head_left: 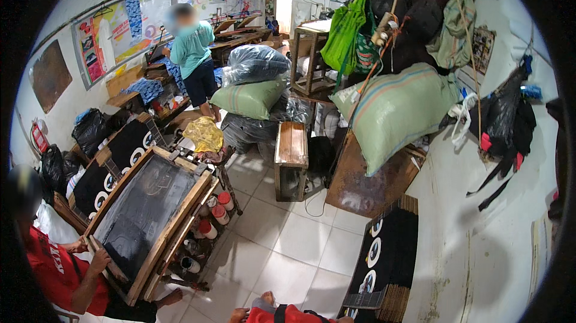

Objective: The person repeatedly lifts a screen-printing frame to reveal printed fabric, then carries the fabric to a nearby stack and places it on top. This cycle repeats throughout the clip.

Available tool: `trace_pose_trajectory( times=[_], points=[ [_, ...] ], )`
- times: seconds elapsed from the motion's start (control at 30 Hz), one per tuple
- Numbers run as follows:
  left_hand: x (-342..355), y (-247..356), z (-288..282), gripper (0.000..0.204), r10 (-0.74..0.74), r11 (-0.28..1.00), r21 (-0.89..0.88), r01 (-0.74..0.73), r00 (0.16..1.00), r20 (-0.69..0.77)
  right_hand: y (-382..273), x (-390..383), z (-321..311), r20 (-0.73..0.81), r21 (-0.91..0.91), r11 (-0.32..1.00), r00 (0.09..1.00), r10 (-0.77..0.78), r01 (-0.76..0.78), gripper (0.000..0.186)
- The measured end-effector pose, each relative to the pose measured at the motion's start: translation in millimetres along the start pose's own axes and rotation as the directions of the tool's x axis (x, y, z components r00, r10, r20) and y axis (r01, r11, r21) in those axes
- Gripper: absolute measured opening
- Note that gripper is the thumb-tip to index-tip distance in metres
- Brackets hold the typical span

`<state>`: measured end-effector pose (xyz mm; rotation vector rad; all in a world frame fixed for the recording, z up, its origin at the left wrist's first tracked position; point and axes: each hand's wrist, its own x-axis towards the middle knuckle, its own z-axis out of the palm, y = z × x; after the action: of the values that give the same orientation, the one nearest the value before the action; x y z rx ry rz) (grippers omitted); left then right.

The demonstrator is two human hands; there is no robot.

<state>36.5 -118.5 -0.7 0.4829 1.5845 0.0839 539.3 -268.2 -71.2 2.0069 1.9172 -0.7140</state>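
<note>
Neither of the wearer's hands shows in the frame, so whether the fingers are apart or together cannot be told; only bare feet [255, 310] show at the bottom centre. At lower left a wooden-framed printing screen [147, 218] lies tilted on its stand (a co-worker's hand [99, 261] grips its lower edge), paint jars [219, 206] just beside it.

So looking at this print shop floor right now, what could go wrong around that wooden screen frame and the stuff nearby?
1. The wooden screen frame is tilted, steadied by a co-worker's hand; if that grip slips it could drop onto the jars on the shelf beside it.
2. The big striped sack leans at an angle over a wooden board and might slide to the floor.
3. A thin cable lies loose on the tiles beside the wooden bench, a possible trip hazard.
</note>
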Motion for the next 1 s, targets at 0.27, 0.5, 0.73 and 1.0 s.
trace_pose_trajectory(
  times=[0.27, 0.5, 0.73, 1.0],
  points=[
    [26, 54, -61, 0.040, 0.013, 1.000, 0.012, -0.012, 0.996, -0.088, -89, 39, -112, 0.340, 0.927, -0.011, 0.827, 0.448, -0.375, 0.010],
    [24, 78, -86, 0.036, 0.028, 0.990, -0.134, -0.039, 0.996, -0.085, -129, 54, -149, 0.301, 0.935, 0.022, 0.823, 0.481, -0.354, 0.012],
    [31, 72, -88, 0.034, 0.050, 0.992, -0.111, -0.055, 0.998, -0.047, -125, 40, -126, 0.326, 0.863, 0.200, 0.815, 0.479, -0.463, 0.015],
    [19, 91, -103, 0.034, 0.116, 0.973, -0.181, -0.141, 0.983, -0.139, -90, 35, -57, 0.121, 0.484, 0.737, 0.871, 0.477, -0.471, 0.031]
  ],
)
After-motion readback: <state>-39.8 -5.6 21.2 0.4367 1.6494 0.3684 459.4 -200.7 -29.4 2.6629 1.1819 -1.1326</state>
